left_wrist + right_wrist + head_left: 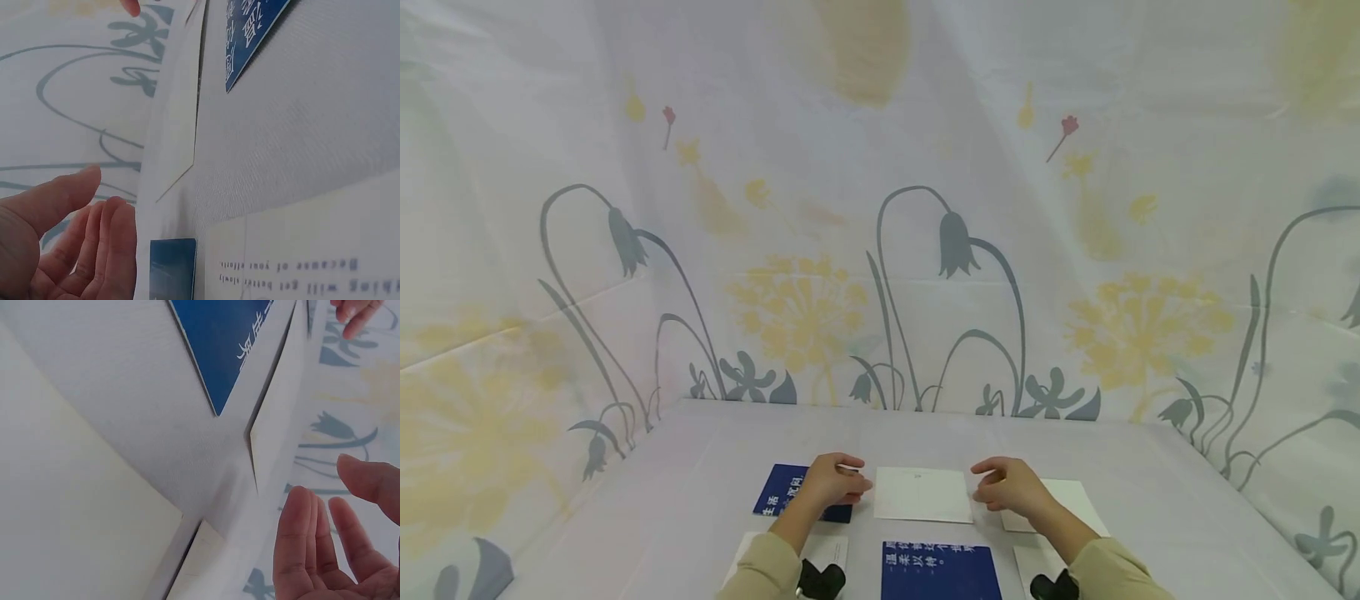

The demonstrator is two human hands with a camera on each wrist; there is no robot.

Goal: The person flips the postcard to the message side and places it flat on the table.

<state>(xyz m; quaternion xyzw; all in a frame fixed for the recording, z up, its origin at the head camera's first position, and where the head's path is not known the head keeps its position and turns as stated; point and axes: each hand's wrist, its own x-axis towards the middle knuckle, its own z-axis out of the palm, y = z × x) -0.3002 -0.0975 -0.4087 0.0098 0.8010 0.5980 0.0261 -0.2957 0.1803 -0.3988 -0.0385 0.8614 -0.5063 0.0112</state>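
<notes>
On either side of a white card [922,495] in the back row, my two hands hover with fingers loosely bent and nothing held. The left hand [835,482] is over the right part of a blue card with white characters [782,490]. My right hand [1011,486] is above the inner edge of another white card [1072,504]. In the left wrist view the left hand's thumb and fingers [119,250] stand apart, above the table. The right wrist view likewise shows a gap between the right thumb and fingers [297,531].
Nearer me lies a blue card with white characters [936,575], between a white card with printed lines [831,550] and a pale card [1030,562]. They rest on a white cloth-covered table [715,467]. A flower-patterned curtain [820,208] hangs behind.
</notes>
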